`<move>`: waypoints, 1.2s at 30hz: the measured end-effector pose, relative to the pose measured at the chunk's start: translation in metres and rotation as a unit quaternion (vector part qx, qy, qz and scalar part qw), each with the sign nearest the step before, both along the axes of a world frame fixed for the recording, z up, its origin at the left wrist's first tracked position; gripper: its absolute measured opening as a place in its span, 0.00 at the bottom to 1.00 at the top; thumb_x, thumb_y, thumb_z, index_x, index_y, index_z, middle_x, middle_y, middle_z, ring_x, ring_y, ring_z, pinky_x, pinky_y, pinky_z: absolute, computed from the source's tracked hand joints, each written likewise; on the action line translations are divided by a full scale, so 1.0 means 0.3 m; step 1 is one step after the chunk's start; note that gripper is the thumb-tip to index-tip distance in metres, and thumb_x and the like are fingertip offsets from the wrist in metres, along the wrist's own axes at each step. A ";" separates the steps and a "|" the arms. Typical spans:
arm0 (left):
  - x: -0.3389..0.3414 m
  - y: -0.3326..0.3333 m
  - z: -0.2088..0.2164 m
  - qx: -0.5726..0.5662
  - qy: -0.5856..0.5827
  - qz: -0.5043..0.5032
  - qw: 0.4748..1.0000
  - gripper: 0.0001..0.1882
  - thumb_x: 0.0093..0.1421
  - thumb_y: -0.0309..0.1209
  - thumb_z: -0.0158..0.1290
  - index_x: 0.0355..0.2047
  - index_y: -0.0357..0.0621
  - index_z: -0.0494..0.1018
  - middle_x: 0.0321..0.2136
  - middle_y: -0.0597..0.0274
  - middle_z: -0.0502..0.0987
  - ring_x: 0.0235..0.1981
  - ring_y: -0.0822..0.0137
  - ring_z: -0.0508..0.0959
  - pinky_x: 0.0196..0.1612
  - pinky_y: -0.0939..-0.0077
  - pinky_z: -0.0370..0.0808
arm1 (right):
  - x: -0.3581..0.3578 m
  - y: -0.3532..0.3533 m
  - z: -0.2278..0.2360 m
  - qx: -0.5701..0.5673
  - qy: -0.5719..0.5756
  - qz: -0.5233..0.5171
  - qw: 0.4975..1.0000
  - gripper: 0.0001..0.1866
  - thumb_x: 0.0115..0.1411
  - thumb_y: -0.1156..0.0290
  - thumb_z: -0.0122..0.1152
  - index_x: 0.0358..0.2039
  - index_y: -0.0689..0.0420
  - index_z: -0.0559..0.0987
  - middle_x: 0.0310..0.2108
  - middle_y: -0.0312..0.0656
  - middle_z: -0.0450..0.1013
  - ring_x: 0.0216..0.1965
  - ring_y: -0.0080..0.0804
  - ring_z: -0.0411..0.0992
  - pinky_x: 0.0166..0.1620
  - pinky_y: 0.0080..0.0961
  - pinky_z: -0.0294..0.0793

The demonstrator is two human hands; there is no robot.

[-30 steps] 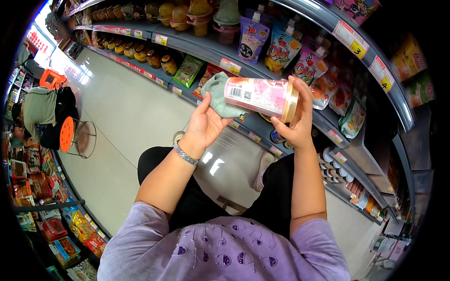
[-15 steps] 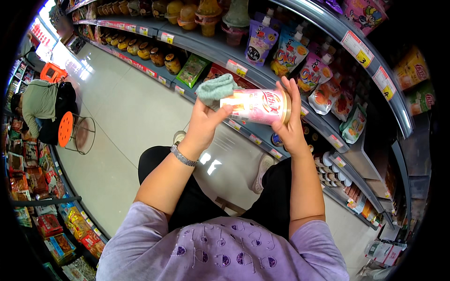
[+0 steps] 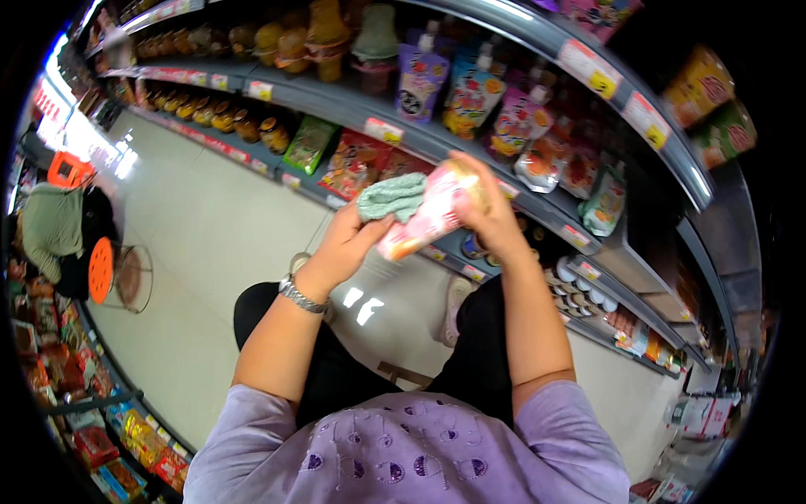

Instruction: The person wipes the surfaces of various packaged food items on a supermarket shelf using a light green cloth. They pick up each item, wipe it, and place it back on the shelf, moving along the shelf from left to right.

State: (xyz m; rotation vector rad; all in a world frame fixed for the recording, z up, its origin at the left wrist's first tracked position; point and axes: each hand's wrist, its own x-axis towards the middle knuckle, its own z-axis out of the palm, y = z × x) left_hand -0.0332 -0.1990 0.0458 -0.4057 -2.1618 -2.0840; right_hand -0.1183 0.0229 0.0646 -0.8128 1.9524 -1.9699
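Note:
In my right hand point(image 3: 494, 220) is a pink-and-white printed drink cup point(image 3: 426, 217), its wider end under my fingers and its narrow end slanting down to the left. Motion blurs the cup and my right fingers a little. My left hand point(image 3: 337, 245), with a metal watch on the wrist, pinches a folded pale green cloth point(image 3: 391, 198) between thumb and fingers. The cloth lies close against the cup's side; whether they touch is hard to tell.
Shop shelves point(image 3: 336, 105) ahead carry spouted pouches point(image 3: 421, 80), jars point(image 3: 273, 134) and flat packets point(image 3: 311, 144). An orange-topped round stool point(image 3: 101, 270) stands on the floor at left, beside a crouching person point(image 3: 52, 231). Packaged goods point(image 3: 92, 445) fill a rack at lower left.
The cup has turned from nearly level to a slant, its narrow end dropping. My left hand and the cloth sit slightly lower in view, and the whole view has shifted.

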 end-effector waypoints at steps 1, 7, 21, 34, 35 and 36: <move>-0.005 0.006 -0.003 -0.004 -0.024 -0.003 1.000 0.15 0.61 0.29 0.47 0.47 0.37 0.68 0.42 0.61 0.73 0.43 0.71 0.71 0.48 0.76 0.67 | 0.010 0.000 0.009 0.028 0.052 0.001 0.998 0.35 0.49 0.68 0.62 0.58 0.56 0.62 0.54 0.42 0.62 0.56 0.30 0.60 0.58 0.28 0.58; -0.012 0.019 -0.011 -0.009 -0.176 -0.005 0.984 0.17 0.65 0.35 0.42 0.48 0.35 0.67 0.41 0.64 0.73 0.40 0.76 0.71 0.45 0.79 0.67 | 0.026 -0.029 -0.032 0.073 0.158 0.026 0.984 0.37 0.46 0.70 0.64 0.57 0.59 0.61 0.53 0.42 0.61 0.56 0.31 0.59 0.58 0.27 0.57; -0.052 0.056 -0.035 0.297 -0.181 -0.153 0.925 0.23 0.67 0.41 0.37 0.53 0.36 0.62 0.50 0.57 0.70 0.50 0.65 0.72 0.50 0.66 0.72 | 0.135 0.214 0.246 -0.021 0.197 -0.154 0.968 0.42 0.45 0.63 0.68 0.58 0.57 0.57 0.51 0.44 0.60 0.54 0.33 0.60 0.57 0.29 0.58; -0.058 0.052 -0.009 0.347 -0.143 -0.109 0.920 0.23 0.67 0.41 0.38 0.54 0.35 0.61 0.51 0.56 0.69 0.51 0.63 0.71 0.52 0.63 0.70 | -0.058 0.355 0.963 0.298 0.676 -0.401 0.542 0.34 0.45 0.58 0.66 0.52 0.56 0.67 0.45 0.47 0.67 0.48 0.45 0.64 0.52 0.39 0.61; -0.063 0.054 -0.009 0.351 -0.140 -0.112 0.919 0.23 0.67 0.41 0.38 0.54 0.35 0.62 0.50 0.56 0.69 0.51 0.63 0.71 0.52 0.63 0.70 | -0.097 0.360 0.981 0.325 0.685 -0.406 0.511 0.34 0.46 0.56 0.65 0.52 0.55 0.67 0.44 0.47 0.68 0.49 0.46 0.63 0.52 0.39 0.61; -0.067 0.052 -0.012 0.353 -0.140 -0.111 0.919 0.23 0.67 0.41 0.39 0.53 0.35 0.62 0.50 0.56 0.70 0.51 0.63 0.72 0.52 0.63 0.70 | -0.134 0.362 0.992 0.356 0.664 -0.408 0.516 0.33 0.47 0.51 0.62 0.51 0.54 0.69 0.44 0.48 0.69 0.50 0.46 0.62 0.52 0.41 0.59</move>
